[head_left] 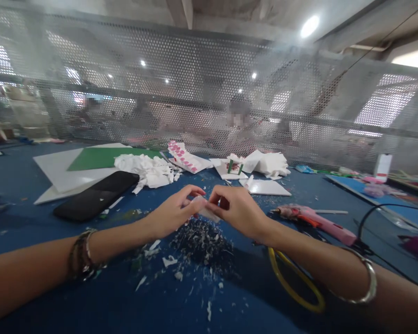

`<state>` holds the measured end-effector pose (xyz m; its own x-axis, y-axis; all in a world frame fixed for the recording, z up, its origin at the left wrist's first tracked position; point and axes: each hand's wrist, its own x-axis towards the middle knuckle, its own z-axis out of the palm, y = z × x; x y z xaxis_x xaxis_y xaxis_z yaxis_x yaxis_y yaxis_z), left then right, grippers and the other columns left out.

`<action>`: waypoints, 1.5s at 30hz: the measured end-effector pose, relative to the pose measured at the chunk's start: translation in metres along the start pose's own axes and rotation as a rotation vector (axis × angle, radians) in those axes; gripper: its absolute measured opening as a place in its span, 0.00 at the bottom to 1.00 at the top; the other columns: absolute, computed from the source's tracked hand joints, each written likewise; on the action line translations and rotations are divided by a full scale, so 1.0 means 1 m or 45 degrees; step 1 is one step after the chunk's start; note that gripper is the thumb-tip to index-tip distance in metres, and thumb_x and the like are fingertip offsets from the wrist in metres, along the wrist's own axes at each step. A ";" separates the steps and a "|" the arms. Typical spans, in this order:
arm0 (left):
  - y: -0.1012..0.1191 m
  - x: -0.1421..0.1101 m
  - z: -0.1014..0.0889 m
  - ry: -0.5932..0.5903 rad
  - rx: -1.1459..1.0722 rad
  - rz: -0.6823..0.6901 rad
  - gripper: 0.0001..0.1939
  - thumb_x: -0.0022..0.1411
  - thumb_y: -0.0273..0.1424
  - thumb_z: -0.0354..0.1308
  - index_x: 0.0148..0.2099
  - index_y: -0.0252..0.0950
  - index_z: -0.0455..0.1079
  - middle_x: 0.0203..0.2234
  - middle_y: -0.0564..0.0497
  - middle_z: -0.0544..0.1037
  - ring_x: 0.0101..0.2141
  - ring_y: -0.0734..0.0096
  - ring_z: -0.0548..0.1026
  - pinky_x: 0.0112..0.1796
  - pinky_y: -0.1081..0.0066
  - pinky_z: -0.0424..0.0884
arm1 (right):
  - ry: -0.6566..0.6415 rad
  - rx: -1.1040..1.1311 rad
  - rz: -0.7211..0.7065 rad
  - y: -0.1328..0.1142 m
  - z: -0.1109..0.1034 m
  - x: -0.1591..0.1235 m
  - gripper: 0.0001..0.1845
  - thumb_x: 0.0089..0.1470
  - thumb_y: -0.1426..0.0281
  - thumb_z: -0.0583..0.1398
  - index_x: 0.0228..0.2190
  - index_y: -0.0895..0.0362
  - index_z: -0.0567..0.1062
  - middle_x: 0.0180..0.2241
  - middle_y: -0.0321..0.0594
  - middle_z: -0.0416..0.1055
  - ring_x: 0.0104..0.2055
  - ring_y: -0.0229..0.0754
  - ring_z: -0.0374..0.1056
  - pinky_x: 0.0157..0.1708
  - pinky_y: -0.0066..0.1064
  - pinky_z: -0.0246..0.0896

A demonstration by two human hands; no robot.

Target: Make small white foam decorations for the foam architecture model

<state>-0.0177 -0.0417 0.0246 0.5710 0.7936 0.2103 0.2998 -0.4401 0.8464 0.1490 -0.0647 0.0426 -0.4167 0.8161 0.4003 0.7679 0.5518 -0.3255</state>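
Note:
Both my hands meet over the middle of the blue table. My left hand (177, 207) pinches one side of a small, thin whitish piece (210, 215), which looks like paper. On its other side, the thumb and fingers of my right hand (242, 211) are closed on it. The piece is partly hidden by my fingers, so its full shape does not show. Just below lies a heap of fine dark and white shreds (204, 243), with white paper scraps (169, 261) scattered around it.
A black phone (97, 197) and crumpled white paper (142, 168) lie left, before a green sheet (101, 158). A pink glue gun (329, 227) with a black cable and a yellow loop (296, 287) lie right. Behind stands a perforated metal screen (195, 93), with people beyond it.

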 end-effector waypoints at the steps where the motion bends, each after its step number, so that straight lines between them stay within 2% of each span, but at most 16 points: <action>1: 0.001 -0.001 0.001 -0.067 -0.089 -0.043 0.16 0.58 0.41 0.42 0.43 0.34 0.56 0.32 0.49 0.69 0.28 0.72 0.70 0.27 0.72 0.68 | 0.003 -0.051 -0.007 -0.001 0.001 -0.001 0.10 0.50 0.66 0.53 0.22 0.58 0.66 0.18 0.33 0.63 0.19 0.31 0.55 0.20 0.23 0.45; 3: 0.005 -0.005 0.003 -0.181 -0.243 -0.062 0.13 0.60 0.39 0.40 0.42 0.35 0.56 0.31 0.50 0.69 0.27 0.74 0.70 0.26 0.73 0.69 | -0.030 -0.116 -0.033 -0.004 0.001 -0.004 0.11 0.52 0.65 0.50 0.24 0.57 0.65 0.19 0.34 0.63 0.20 0.32 0.54 0.20 0.24 0.44; 5: 0.008 -0.008 0.005 -0.198 -0.293 -0.041 0.10 0.60 0.36 0.42 0.40 0.36 0.57 0.34 0.49 0.68 0.31 0.73 0.70 0.28 0.74 0.70 | -0.059 -0.103 -0.068 -0.007 0.001 -0.007 0.10 0.53 0.67 0.48 0.25 0.57 0.65 0.21 0.35 0.65 0.21 0.33 0.56 0.20 0.25 0.44; 9: 0.011 -0.010 0.007 -0.128 -0.289 -0.024 0.10 0.58 0.36 0.44 0.37 0.35 0.58 0.29 0.52 0.66 0.30 0.75 0.68 0.29 0.74 0.68 | -0.016 0.085 -0.058 -0.013 -0.001 -0.009 0.07 0.51 0.71 0.49 0.25 0.57 0.65 0.21 0.33 0.64 0.22 0.31 0.56 0.22 0.23 0.47; 14: 0.010 -0.010 0.005 0.050 -0.086 0.070 0.12 0.57 0.39 0.47 0.33 0.34 0.61 0.23 0.56 0.64 0.24 0.79 0.63 0.26 0.77 0.61 | -0.028 0.312 -0.038 -0.017 -0.002 -0.008 0.05 0.47 0.74 0.52 0.27 0.58 0.67 0.22 0.32 0.65 0.23 0.31 0.58 0.23 0.23 0.52; 18: 0.007 -0.009 -0.001 0.041 -0.054 0.076 0.11 0.55 0.38 0.47 0.32 0.34 0.60 0.21 0.57 0.63 0.22 0.80 0.61 0.24 0.78 0.59 | -0.065 0.468 0.063 -0.016 -0.009 -0.004 0.03 0.47 0.74 0.52 0.24 0.58 0.65 0.21 0.31 0.62 0.22 0.30 0.57 0.22 0.23 0.52; 22: -0.002 -0.005 -0.009 -0.032 0.035 0.134 0.08 0.51 0.30 0.49 0.36 0.33 0.60 0.27 0.54 0.68 0.28 0.75 0.67 0.30 0.75 0.63 | -0.022 0.596 0.240 -0.010 -0.020 -0.002 0.04 0.49 0.74 0.50 0.23 0.58 0.61 0.19 0.30 0.57 0.20 0.29 0.54 0.20 0.23 0.52; 26: -0.012 0.001 -0.022 -0.111 0.204 0.139 0.14 0.45 0.23 0.46 0.38 0.32 0.61 0.32 0.50 0.69 0.35 0.70 0.68 0.36 0.71 0.64 | 0.070 0.622 0.243 -0.003 -0.027 -0.005 0.03 0.50 0.72 0.49 0.25 0.57 0.60 0.20 0.30 0.56 0.20 0.29 0.55 0.20 0.23 0.55; 29: -0.013 0.010 -0.032 0.021 0.248 0.162 0.13 0.48 0.30 0.49 0.38 0.32 0.60 0.34 0.47 0.68 0.36 0.67 0.68 0.37 0.68 0.65 | 0.089 0.629 0.180 0.000 -0.027 -0.006 0.04 0.51 0.71 0.49 0.25 0.57 0.59 0.20 0.29 0.56 0.21 0.29 0.57 0.22 0.23 0.59; 31: -0.008 0.016 -0.035 0.121 0.209 0.200 0.18 0.49 0.35 0.52 0.42 0.32 0.59 0.38 0.45 0.67 0.39 0.66 0.68 0.39 0.67 0.65 | 0.107 0.617 0.154 -0.001 -0.026 -0.005 0.04 0.50 0.70 0.50 0.26 0.57 0.59 0.21 0.30 0.57 0.21 0.29 0.57 0.22 0.23 0.59; 32: -0.006 0.018 -0.033 0.120 0.179 0.211 0.20 0.50 0.37 0.52 0.44 0.32 0.59 0.40 0.44 0.67 0.41 0.65 0.67 0.41 0.67 0.63 | 0.118 0.600 0.140 -0.002 -0.025 -0.004 0.04 0.50 0.70 0.50 0.26 0.57 0.60 0.21 0.30 0.57 0.22 0.29 0.57 0.22 0.23 0.59; 34: 0.000 0.020 -0.026 0.018 0.102 0.246 0.23 0.50 0.38 0.53 0.47 0.33 0.57 0.42 0.44 0.67 0.45 0.65 0.65 0.46 0.67 0.60 | 0.134 0.550 0.099 -0.004 -0.025 -0.003 0.03 0.50 0.71 0.51 0.26 0.57 0.60 0.21 0.30 0.58 0.22 0.29 0.57 0.21 0.22 0.57; 37: 0.003 0.017 -0.010 -0.178 -0.068 0.176 0.22 0.50 0.37 0.53 0.46 0.32 0.59 0.38 0.46 0.70 0.39 0.67 0.69 0.38 0.72 0.66 | 0.133 0.527 0.072 -0.005 -0.026 -0.001 0.03 0.50 0.72 0.50 0.26 0.57 0.60 0.20 0.30 0.57 0.21 0.29 0.56 0.20 0.22 0.56; 39: 0.003 0.014 -0.004 -0.145 -0.086 0.060 0.18 0.51 0.37 0.53 0.42 0.32 0.62 0.31 0.49 0.71 0.29 0.73 0.70 0.28 0.76 0.66 | 0.140 0.576 0.114 -0.003 -0.028 -0.001 0.03 0.50 0.72 0.50 0.26 0.57 0.60 0.20 0.29 0.57 0.21 0.29 0.56 0.20 0.23 0.57; 41: 0.001 0.012 -0.005 -0.075 -0.070 -0.015 0.14 0.52 0.37 0.52 0.37 0.32 0.64 0.24 0.53 0.70 0.22 0.78 0.67 0.22 0.79 0.62 | 0.163 0.628 0.177 0.000 -0.032 -0.002 0.03 0.50 0.71 0.50 0.25 0.56 0.60 0.19 0.29 0.57 0.20 0.29 0.56 0.20 0.24 0.58; 45: -0.003 0.007 -0.022 0.014 0.032 0.002 0.13 0.51 0.38 0.51 0.31 0.32 0.66 0.19 0.55 0.66 0.19 0.79 0.64 0.21 0.79 0.61 | 0.247 0.581 0.300 0.010 -0.040 -0.007 0.04 0.49 0.71 0.51 0.24 0.56 0.60 0.18 0.28 0.57 0.18 0.29 0.56 0.20 0.24 0.57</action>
<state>-0.0314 -0.0255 0.0339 0.5631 0.7975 0.2168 0.3185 -0.4515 0.8335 0.1787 -0.0715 0.0712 -0.1287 0.9038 0.4082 0.5225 0.4116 -0.7467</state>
